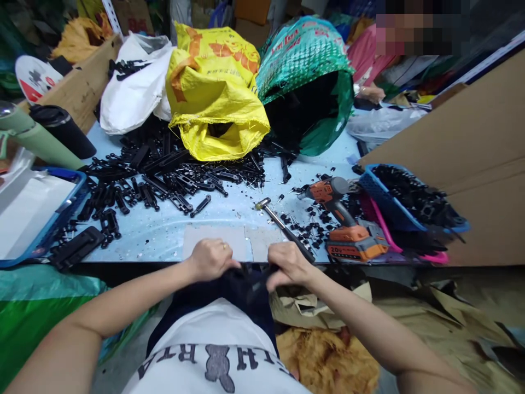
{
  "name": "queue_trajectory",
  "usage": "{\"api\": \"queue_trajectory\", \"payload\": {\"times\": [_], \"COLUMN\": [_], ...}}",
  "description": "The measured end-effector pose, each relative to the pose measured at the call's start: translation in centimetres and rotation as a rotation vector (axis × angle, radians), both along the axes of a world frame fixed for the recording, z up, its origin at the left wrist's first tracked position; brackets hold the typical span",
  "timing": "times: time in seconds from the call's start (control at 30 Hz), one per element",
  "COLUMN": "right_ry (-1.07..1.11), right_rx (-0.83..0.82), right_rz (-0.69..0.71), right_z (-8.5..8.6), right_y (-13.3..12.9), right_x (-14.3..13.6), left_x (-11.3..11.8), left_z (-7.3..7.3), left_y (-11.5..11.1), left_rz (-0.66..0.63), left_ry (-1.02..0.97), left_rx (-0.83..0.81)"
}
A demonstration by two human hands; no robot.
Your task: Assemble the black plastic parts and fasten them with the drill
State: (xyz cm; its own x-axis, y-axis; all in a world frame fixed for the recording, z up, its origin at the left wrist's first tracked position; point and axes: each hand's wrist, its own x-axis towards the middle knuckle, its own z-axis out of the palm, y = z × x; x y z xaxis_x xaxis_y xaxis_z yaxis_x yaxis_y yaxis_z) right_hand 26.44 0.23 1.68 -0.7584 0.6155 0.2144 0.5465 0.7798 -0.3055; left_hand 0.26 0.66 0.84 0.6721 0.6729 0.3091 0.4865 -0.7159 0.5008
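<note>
Both hands are at the table's front edge, above the lap. My left hand (213,260) is closed, its thumb pressed on a dark object (253,280) that is blurred against the dark trousers. From the other side my right hand (289,264) is closed on that object too. A hammer (285,227) lies on the table just beyond my right hand. To its right stands an orange and grey cordless drill (348,224). Small black parts (311,221) are scattered between them. A flat pale board (217,241) lies beyond my left hand.
Black parts (164,178) are heaped at the left and centre. Behind stand white, yellow (221,93) and green (305,65) sacks. Baskets flank the table: blue (77,200) left, blue (394,202) and pink right. Bottles stand far left. Another person's hand (371,93) shows at the back right.
</note>
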Motion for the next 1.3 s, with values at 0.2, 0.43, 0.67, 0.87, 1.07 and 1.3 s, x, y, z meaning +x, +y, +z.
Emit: {"api": "queue_trajectory", "payload": {"times": [0.2, 0.43, 0.67, 0.87, 1.07, 1.3], "right_ry": [0.480, 0.703, 0.446, 0.002, -0.280, -0.176], "right_rx": [-0.357, -0.063, 0.142, 0.166, 0.210, 0.131], "right_rz": [0.201, -0.585, -0.471, -0.031, -0.094, 0.010], "right_z": [-0.6, -5.6, -1.3, 0.7, -1.1, -0.5], "right_y": [-3.4, 1.6, 17.4, 27.3, 30.6, 29.6], "right_x": [-5.2, -11.2, -6.3, -16.9, -27.5, -25.9], "left_x": [1.5, 4.8, 4.9, 0.9, -8.5, -20.0], "left_z": [3.3, -2.0, -5.8, -5.2, -3.1, -3.2], "left_y": [-5.9, -3.9, 6.7, 15.1, 13.6, 12.8], "left_rz": [-0.086, 0.195, 0.286, 0.506, 0.875, 1.504], "left_ry": [-0.621, -0.575, 0.145, 0.387, 0.308, 0.439], "left_rx": [-0.202, 0.076, 0.158, 0.179, 0.229, -0.191]}}
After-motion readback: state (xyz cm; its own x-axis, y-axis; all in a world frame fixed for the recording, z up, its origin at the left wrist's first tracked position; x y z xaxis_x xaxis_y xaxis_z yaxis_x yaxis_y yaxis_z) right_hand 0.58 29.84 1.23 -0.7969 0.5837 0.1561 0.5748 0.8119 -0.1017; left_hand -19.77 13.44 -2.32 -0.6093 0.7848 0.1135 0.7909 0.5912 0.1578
